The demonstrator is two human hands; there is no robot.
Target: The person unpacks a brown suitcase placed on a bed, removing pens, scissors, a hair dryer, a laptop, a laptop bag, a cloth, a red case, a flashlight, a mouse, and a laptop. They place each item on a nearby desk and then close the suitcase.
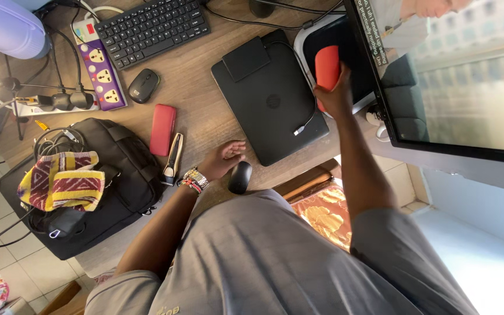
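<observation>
red case (327,66) pinched in right-hand fingers (335,93) between closed laptop (269,99) and monitor (438,76).

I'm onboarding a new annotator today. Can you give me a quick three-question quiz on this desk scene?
1. True or false: the right hand holds a red case.
2. Which thing lies nearest the left hand? A) keyboard B) black mouse C) power strip
3. Fill in: a small black drive rests on the closed ____.

Key: 1 true; 2 B; 3 laptop.
</observation>
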